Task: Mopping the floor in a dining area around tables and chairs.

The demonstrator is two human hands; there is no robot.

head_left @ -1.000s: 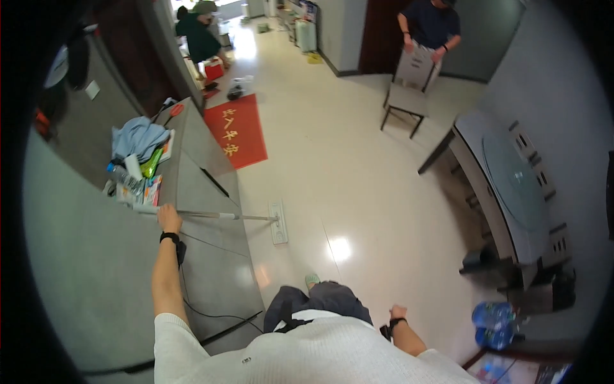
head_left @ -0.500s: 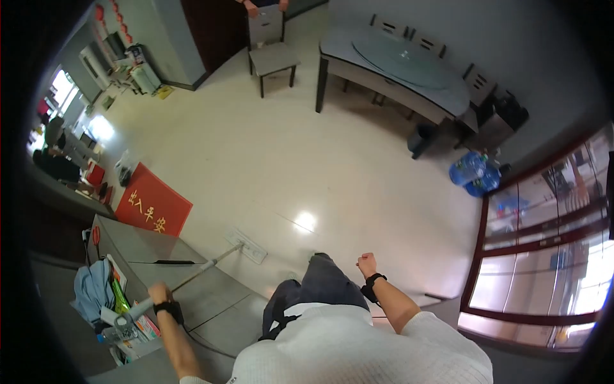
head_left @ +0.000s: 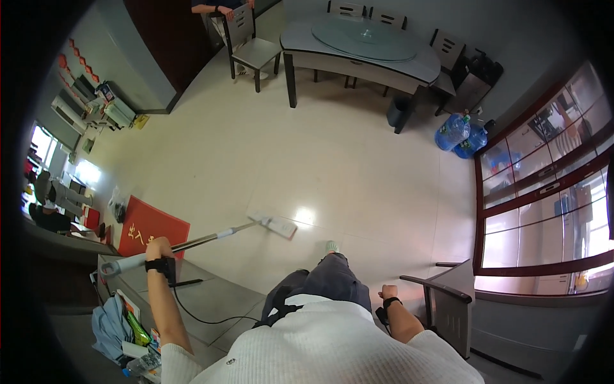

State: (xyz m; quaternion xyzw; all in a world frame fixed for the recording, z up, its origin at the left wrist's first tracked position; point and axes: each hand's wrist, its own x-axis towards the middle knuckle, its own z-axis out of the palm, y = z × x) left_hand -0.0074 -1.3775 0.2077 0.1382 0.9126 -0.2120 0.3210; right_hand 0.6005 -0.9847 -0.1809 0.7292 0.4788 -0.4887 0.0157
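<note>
Nearest, the person's right hand (head_left: 387,292) is hanging in a loose fist well to the right of the red mat (head_left: 150,225); whether anything small is sitting inside it cannot be told. Just beyond that hand, further right of the mat, a dark-framed chair (head_left: 451,313) is standing. On the near side of the mat, a grey cabinet (head_left: 224,294) is bearing a pale blue cloth (head_left: 112,328) and a green packet (head_left: 138,331). The left hand (head_left: 158,247), seen against the mat's near edge, is wrapping around the pole of a flat mop (head_left: 198,241). The pole is slanting past the mat to the mop head (head_left: 276,225), which is lying on the pale floor to the mat's right, slightly blurred. Far right of the mat, red-framed glass doors (head_left: 543,211) are standing, with blue water jugs (head_left: 453,132) beside them. Beyond the mat and to its right, a table (head_left: 358,63) is carrying a round glass top, and near it another person's hand (head_left: 226,13) is holding a grey chair (head_left: 256,52).
</note>
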